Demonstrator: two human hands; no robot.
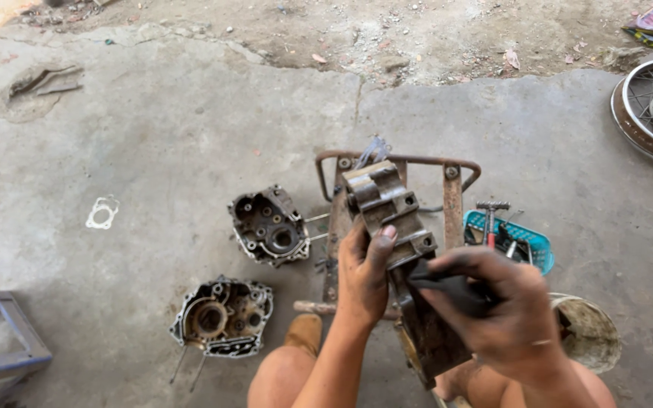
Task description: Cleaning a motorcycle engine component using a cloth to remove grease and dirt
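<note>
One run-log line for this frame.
left hand: steadies engine part | right hand: black rag on it | rusty stand beneath

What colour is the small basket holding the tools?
Teal basket, seen in the head view.

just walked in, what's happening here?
A person sits over a concrete floor, left hand steadying a grimy engine block while the right hand presses a dark rag against it. Two crankcase halves lie to the left, a blue tool basket to the right.
</note>
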